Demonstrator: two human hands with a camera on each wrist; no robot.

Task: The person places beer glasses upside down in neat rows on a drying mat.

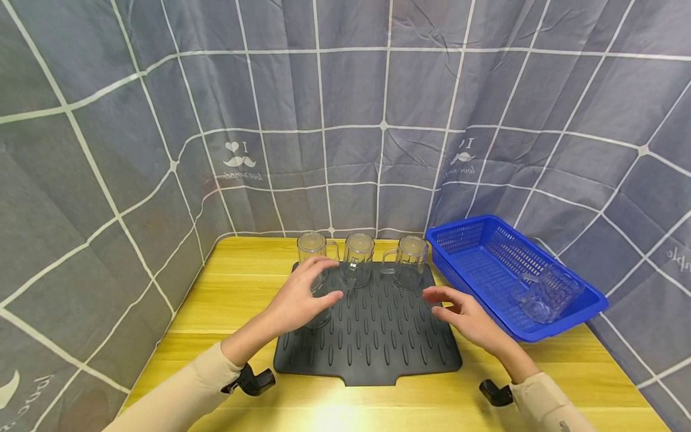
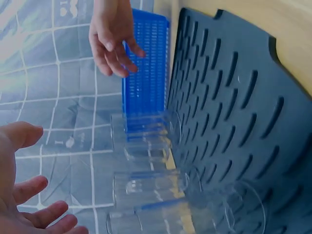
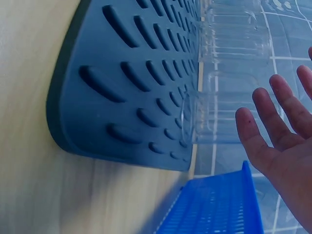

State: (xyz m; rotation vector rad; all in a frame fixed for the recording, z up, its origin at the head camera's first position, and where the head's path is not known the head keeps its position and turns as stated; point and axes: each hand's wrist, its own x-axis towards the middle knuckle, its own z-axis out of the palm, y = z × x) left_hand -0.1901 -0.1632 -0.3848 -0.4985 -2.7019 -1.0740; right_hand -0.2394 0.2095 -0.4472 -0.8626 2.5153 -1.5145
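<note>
Three clear glass mugs with handles stand along the far edge of a dark ribbed drying mat: a left mug [image 1: 311, 242], a middle mug [image 1: 358, 258] and a right mug [image 1: 411, 261]. A fourth glass mug [image 1: 320, 318] on the mat [image 1: 372, 342] is mostly hidden by my left hand [image 1: 297, 299]. That hand hovers over the mat's left side, fingers and thumb spread apart, holding nothing; in the left wrist view its fingers are clear of the glass. My right hand [image 1: 466, 318] is held above the mat's right edge, fingers loosely bent, with nothing in it.
A blue plastic basket [image 1: 459, 273] stands at the right, its rim beside the mat. Clear glassware [image 1: 547, 294] lies in its near end; how many pieces, I cannot tell. Grey gridded curtain [image 1: 351, 150] encloses the yellow wooden table [image 1: 243, 282] behind and at the sides.
</note>
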